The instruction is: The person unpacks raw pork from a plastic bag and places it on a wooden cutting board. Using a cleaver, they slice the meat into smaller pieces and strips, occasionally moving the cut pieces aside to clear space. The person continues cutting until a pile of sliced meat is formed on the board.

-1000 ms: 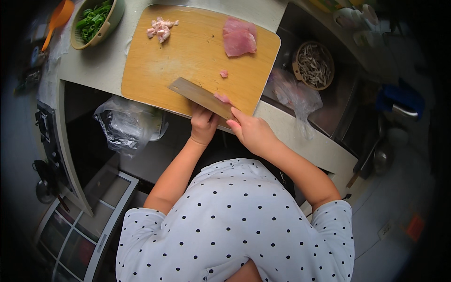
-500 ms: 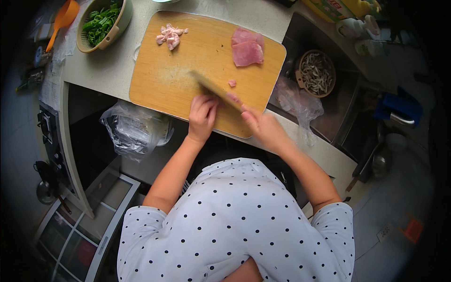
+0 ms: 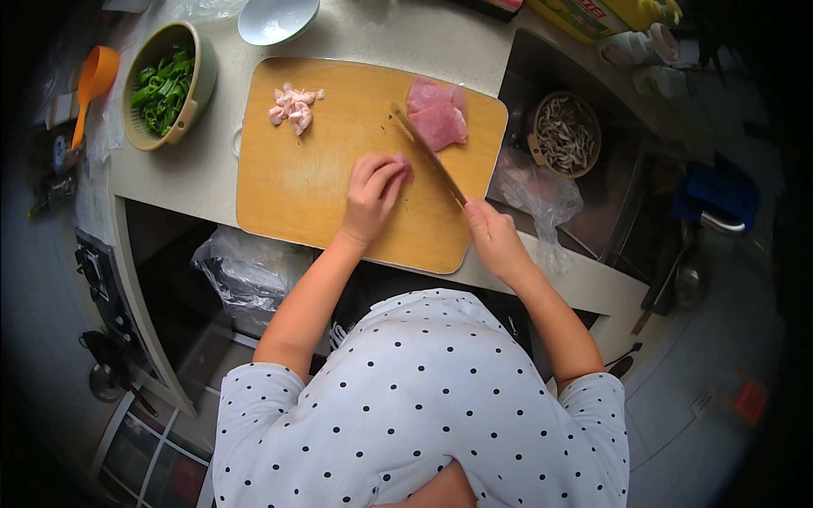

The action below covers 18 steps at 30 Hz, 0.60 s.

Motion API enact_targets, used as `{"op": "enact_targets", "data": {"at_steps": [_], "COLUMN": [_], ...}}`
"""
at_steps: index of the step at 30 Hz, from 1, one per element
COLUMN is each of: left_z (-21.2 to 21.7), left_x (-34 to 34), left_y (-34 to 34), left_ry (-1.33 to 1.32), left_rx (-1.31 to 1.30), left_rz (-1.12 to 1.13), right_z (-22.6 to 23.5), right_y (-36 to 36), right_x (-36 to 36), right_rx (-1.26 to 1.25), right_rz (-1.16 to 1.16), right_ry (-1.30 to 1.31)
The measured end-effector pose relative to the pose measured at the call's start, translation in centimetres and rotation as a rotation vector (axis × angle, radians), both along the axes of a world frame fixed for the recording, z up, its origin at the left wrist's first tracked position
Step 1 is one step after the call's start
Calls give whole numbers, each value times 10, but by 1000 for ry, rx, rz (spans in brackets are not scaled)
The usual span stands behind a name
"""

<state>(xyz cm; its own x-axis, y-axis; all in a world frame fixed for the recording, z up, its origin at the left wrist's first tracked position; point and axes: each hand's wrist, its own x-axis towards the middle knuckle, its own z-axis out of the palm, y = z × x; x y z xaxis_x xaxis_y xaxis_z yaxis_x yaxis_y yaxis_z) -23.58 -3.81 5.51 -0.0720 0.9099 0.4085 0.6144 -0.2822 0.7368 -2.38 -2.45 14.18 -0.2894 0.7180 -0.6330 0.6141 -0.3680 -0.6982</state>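
My right hand [image 3: 498, 240] is closed round the handle of a kitchen knife [image 3: 434, 162], whose long blade slants up and to the left over the wooden cutting board [image 3: 313, 195]. Left of the blade, my left hand [image 3: 373, 199] has its fingers bent together on a small piece of pink meat [image 3: 406, 168], partly hidden by the fingertips. Slices of pink meat [image 3: 439, 125] lie overlapping at the board's upper right, just beyond the blade. A small heap of pale meat pieces [image 3: 294, 107] rests at its upper left.
A strainer basket of cut green peppers [image 3: 200, 89] stands left of the board, an orange ladle [image 3: 98, 72] beyond it. Behind the board is a light-blue bowl [image 3: 278, 19]. On the right, the sink [image 3: 525, 76] holds a basket of small greyish strips [image 3: 569, 135]; a plastic bag [image 3: 542, 190] lies beside it.
My left hand has moved farther up the board with the meat. The knife has swung steeper and now stands right of that hand. The whole view has shifted, bringing the bowl into sight.
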Motion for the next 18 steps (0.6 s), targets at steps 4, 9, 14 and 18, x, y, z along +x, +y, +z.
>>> {"op": "enact_targets", "data": {"at_steps": [4,9,14,18], "left_z": [4,4,14,2], "left_x": [9,4,-3,-3], "left_y": [8,4,11,10], "left_ry": [-44,-16,77,104], "left_rx": [-88,-91,-54,-37], "left_rz": [3,-22,-143,-144], "right_z": [7,0,17,25], "right_y": [-4,-10,-10,-7], "right_x": [-1,-5,-10,-7], "right_rx": [218,180,357,346], "right_rz": [53,7,92,246], "right_ry": [87,89,22,-111]}}
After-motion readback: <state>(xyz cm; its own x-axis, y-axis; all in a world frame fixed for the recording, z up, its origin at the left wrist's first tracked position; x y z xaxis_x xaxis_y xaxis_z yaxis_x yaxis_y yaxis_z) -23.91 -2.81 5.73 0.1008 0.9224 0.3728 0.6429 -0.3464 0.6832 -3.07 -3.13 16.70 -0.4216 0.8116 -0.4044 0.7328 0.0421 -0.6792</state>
